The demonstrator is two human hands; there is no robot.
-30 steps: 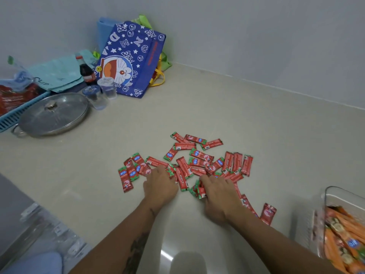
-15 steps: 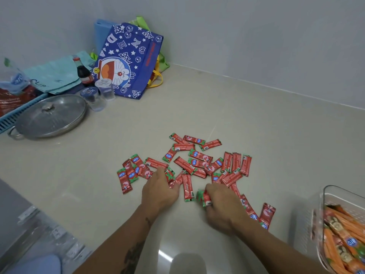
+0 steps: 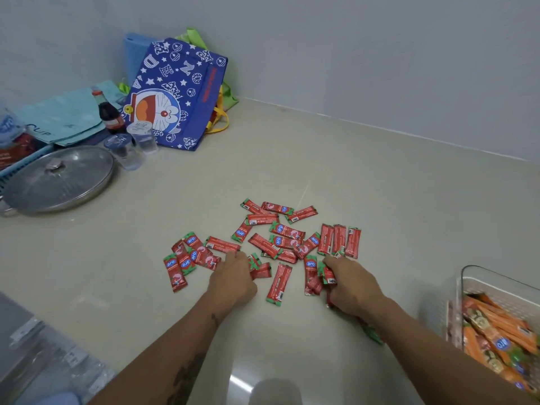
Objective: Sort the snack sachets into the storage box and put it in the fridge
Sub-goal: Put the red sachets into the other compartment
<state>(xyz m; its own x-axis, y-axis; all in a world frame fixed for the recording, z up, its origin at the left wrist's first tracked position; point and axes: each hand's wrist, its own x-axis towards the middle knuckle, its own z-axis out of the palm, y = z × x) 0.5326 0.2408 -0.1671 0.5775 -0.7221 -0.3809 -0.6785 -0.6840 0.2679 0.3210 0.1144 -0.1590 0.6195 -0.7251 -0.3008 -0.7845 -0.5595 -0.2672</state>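
Surface [image 3: 380,200]: beige, carrying the scattered pile as before.
Storage box [image 3: 496,287]: clear, at the right edge, holding orange sachets.
Red sachets [image 3: 287,232]: looser than a second ago, several pulled nearer.
Right hand [image 3: 352,285]: grip bunches a few red sachets.
Left hand [image 3: 233,276]: fingertips rest on the pile, grip holding nothing.

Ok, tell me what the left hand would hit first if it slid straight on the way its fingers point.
The left hand points away from the person, and its fingertips already touch a red sachet lying crosswise. That comes first, though the fingers may hide another sachet under them.
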